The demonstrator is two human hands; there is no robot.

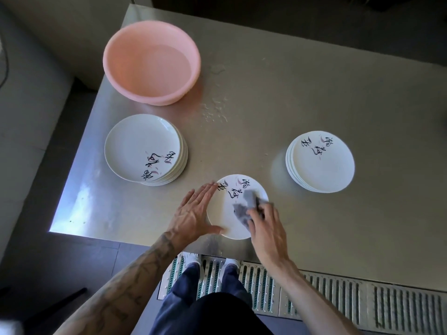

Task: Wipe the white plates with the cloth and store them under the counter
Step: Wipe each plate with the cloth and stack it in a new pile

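Plate [223,215] on desk [290,93]: left hand [192,215] fingers [205,192] straight, pressed against rim; right hand [266,229] fingers [256,217] clamped on cloth [243,210], atop plate.

Commercial kitchen: steel counter [314,93], floor grating [338,293].

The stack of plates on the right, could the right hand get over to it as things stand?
Probably yes. Only bare counter lies between the right hand and the right stack. But the hand grips the grey cloth on the single plate, so its fingers are taken.
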